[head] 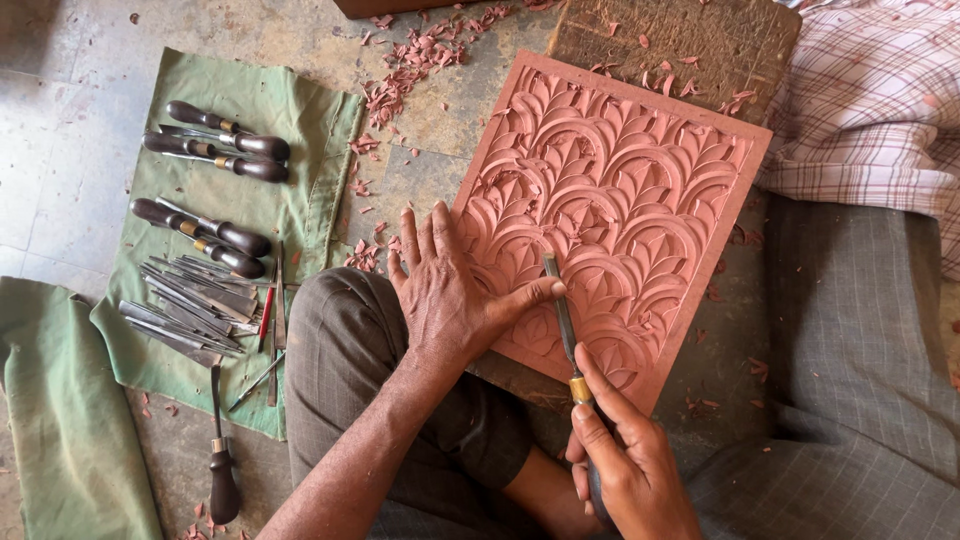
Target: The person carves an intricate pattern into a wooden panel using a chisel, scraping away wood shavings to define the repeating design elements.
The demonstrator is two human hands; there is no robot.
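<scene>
Your right hand (630,470) grips the chisel (562,320) by its handle, blade running up and away onto the carved reddish panel (640,170) ahead, while your left hand (445,295) rests spread on the panel's near-left edge, thumb steadying the blade.

Panel (620,190): you see terracotta pink, carved with leaves and arches.
Cloth (300,130), upper left: plain green.
Tool handles (250,165): dark brown.
Shirt (880,90), upper right: pale checked.

Carving workshop: chisels (205,240), shavings (420,55), carved panel (610,200).
</scene>
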